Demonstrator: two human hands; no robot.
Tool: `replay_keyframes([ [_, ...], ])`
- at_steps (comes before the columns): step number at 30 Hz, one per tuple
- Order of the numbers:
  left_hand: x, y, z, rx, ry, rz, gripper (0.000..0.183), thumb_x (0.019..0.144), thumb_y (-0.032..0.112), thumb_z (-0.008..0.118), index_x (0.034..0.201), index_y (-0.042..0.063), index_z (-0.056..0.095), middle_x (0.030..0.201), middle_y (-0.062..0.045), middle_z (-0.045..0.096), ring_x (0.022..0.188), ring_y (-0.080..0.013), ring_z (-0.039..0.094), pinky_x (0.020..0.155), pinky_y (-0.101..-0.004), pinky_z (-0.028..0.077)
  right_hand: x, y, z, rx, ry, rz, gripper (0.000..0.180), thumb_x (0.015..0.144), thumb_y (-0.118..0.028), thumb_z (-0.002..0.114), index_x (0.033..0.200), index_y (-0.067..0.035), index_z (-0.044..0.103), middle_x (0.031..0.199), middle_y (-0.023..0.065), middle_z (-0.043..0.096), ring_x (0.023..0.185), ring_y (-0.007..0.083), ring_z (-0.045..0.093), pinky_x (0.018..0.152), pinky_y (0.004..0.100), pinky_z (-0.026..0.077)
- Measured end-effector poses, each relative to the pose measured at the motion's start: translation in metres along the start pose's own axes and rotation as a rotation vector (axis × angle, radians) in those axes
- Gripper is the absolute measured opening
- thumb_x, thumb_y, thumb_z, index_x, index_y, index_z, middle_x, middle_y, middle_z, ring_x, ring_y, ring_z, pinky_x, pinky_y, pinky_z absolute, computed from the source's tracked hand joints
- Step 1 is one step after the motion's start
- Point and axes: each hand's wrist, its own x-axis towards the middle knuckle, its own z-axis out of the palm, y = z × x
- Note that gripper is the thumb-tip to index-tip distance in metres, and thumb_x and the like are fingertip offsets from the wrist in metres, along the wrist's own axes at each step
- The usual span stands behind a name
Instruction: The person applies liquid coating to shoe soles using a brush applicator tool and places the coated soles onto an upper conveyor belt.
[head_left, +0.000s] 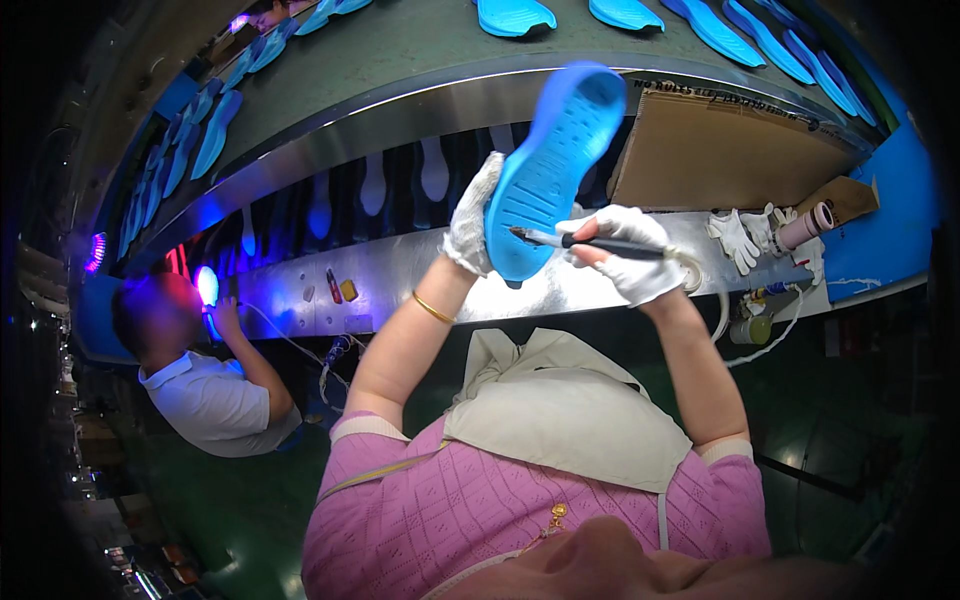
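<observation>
Before me, a blue shoe sole (544, 169) is held up at a slant, its cupped, grooved inner face towards me. My left hand (476, 217), in a white knitted glove, grips the sole along its left edge. In my right hand (630, 251), gloved in white with some fingertips bare, is a brush with a black handle (622, 247). A pale tube runs from the handle's rear end. The dark brush tip lies at the inner face of the sole, near its lower end; whether it touches the surface cannot be told.
Blue soles (517, 15) lie on the green conveyor belt (405, 49) beyond a metal rail. A cardboard sheet (739, 154) leans at the right, above white gloves (735, 236) and a pink roll (806, 227). A cutter (334, 285) lies left on the metal ledge. A co-worker (217, 397) sits at the left.
</observation>
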Motion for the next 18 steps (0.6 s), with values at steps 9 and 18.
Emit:
replay_keyframes([
  [9, -0.016, -0.027, 0.0, -0.205, -0.095, 0.174, 0.084, 0.089, 0.067, 0.035, 0.143, 0.002, 0.032, 0.138, -0.025, 0.042, 0.124, -0.042, 0.046, 0.104, -0.0519, 0.039, -0.004, -0.007, 0.019, 0.266, 0.074, 0.074, 0.011, 0.079, 0.002, 0.071, 0.088, 0.0, 0.066, 0.081, 0.0087, 0.066, 0.071, 0.0138, 0.065, 0.064, 0.0256, 0.053],
  [18, -0.014, -0.027, -0.004, -0.202, -0.036, 0.128, 0.081, 0.091, 0.065, 0.033, 0.14, 0.001, 0.035, 0.132, -0.026, 0.048, 0.116, -0.0392, 0.053, 0.1, -0.05, 0.044, 0.003, -0.012, 0.023, 0.018, -0.125, -0.019, 0.018, 0.074, 0.0, 0.075, 0.091, -0.002, 0.068, 0.088, 0.0101, 0.068, 0.076, 0.0176, 0.066, 0.07, 0.0279, 0.053],
])
